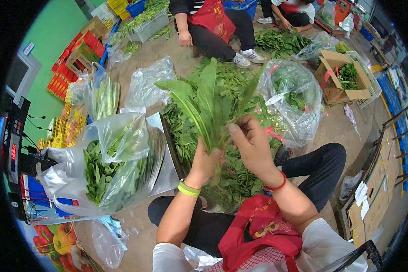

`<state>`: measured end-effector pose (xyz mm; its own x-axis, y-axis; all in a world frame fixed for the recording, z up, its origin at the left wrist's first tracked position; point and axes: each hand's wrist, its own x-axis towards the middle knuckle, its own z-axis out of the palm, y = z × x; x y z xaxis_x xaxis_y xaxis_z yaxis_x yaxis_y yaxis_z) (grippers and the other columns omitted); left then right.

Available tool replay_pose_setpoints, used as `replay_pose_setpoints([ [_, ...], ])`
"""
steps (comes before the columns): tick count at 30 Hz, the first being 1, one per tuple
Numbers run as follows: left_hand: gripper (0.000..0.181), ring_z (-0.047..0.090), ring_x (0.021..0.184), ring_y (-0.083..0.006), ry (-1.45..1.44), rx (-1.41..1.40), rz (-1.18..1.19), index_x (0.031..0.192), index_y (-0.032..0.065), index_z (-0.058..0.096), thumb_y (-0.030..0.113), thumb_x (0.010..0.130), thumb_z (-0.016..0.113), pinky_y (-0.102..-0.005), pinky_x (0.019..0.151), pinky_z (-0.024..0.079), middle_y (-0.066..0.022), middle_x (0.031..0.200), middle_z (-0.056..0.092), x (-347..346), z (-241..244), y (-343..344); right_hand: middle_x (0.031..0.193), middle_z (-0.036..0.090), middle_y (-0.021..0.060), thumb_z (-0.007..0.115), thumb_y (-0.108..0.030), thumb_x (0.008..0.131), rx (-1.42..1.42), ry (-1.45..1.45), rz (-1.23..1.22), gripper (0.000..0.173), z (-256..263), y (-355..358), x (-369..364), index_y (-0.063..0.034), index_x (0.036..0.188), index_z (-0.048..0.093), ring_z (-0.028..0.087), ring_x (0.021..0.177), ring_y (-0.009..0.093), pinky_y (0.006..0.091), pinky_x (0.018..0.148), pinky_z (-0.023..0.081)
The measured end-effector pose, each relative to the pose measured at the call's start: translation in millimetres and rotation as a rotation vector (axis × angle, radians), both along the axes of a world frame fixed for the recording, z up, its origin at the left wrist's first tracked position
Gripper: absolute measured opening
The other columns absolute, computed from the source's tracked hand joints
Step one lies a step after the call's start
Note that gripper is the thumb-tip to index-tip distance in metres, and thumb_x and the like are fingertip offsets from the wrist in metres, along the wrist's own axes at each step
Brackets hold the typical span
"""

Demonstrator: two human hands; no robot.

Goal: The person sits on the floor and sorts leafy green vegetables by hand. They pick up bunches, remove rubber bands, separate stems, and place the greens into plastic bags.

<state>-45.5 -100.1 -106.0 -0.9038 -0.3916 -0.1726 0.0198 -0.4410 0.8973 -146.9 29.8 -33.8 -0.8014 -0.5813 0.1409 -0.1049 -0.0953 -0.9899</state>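
Observation:
My left hand (207, 159) is closed around the stems of a bunch of long-leaved greens (205, 105), which stands upright above a large heap of leafy greens (187, 136). Just to its right is my right hand (246, 139), thumb and fingers bent together at a blurred leaf or stem; whether it grips this one cannot be told. Left of the heap, an open clear plastic bag (122, 136) of leafy greens rests on a metal scale platform (166, 176). A knotted plastic bag (292, 102) of greens lies to the right of the heap.
Two people sit across the heap, one in a red apron (214, 20), the other by more greens (282, 42). A cardboard box (346, 86) with greens stands at right. Egg trays (68, 125) and a scale display (15, 146) are at left; a flattened carton (377, 190) lies lower right.

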Motion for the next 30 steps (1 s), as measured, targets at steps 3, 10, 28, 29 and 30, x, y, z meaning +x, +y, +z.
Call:
replay_pose_setpoints([
  [3, 0.033, 0.056, 0.087, -0.0099, 0.024, 0.207, 0.085, 0.138, 0.0127, 0.046, 0.011, 0.106, 0.054, -0.0264, 0.072, 0.050, -0.0019, 0.114, 0.058, -3, 5, 1, 0.104, 0.065, 0.0058, 0.057, -0.015, 0.106, -0.227, -0.059, 0.001, 0.019, 4, 8, 14, -0.0028, 0.118, 0.050, 0.061, 0.079, 0.009, 0.0242, 0.065, 0.050],
  [10, 0.020, 0.054, 0.082, -0.0117, 0.019, 0.369, 0.297, 0.125, 0.0098, 0.053, 0.014, 0.106, 0.058, -0.0253, 0.064, 0.048, -0.0018, 0.104, 0.059, -13, 3, -6, 0.104, 0.061, 0.0195, 0.052, -0.003, 0.102, -0.456, 0.744, -0.150, 0.015, -16, 58, 68, -0.0027, 0.117, 0.049, 0.060, 0.070, 0.019, 0.0296, 0.055, 0.050],
  [28, 0.073, 0.069, 0.091, -0.0385, -0.234, -0.883, 0.109, 0.160, 0.0001, 0.017, 0.025, 0.103, 0.057, -0.0433, 0.075, 0.055, -0.0188, 0.109, 0.072, -7, 5, 17, 0.151, 0.045, 0.0139, 0.080, -0.020, 0.091, 0.091, -0.338, 0.294, 0.094, -62, 34, 28, -0.0048, 0.162, 0.019, 0.051, 0.133, 0.023, 0.0382, 0.110, 0.044],
  [29, 0.079, 0.070, 0.099, -0.0431, -0.384, -0.948, -0.027, 0.161, -0.0012, 0.012, 0.023, 0.101, 0.059, -0.0450, 0.080, 0.056, -0.0228, 0.116, 0.071, -7, 25, 22, 0.150, 0.047, 0.0122, 0.079, -0.018, 0.092, 0.055, -0.387, 0.271, 0.090, -72, 25, 21, -0.0049, 0.160, 0.022, 0.052, 0.131, 0.021, 0.0373, 0.109, 0.044],
  [30, 0.087, 0.060, 0.121, -0.0458, -0.599, -0.972, -0.102, 0.160, -0.0027, 0.015, 0.016, 0.093, 0.066, -0.0449, 0.091, 0.054, -0.0297, 0.137, 0.058, -6, 45, 26, 0.149, 0.048, 0.0105, 0.077, -0.016, 0.092, 0.018, -0.442, 0.267, 0.086, -79, 12, 19, -0.0050, 0.159, 0.025, 0.053, 0.130, 0.019, 0.0365, 0.108, 0.044],
])
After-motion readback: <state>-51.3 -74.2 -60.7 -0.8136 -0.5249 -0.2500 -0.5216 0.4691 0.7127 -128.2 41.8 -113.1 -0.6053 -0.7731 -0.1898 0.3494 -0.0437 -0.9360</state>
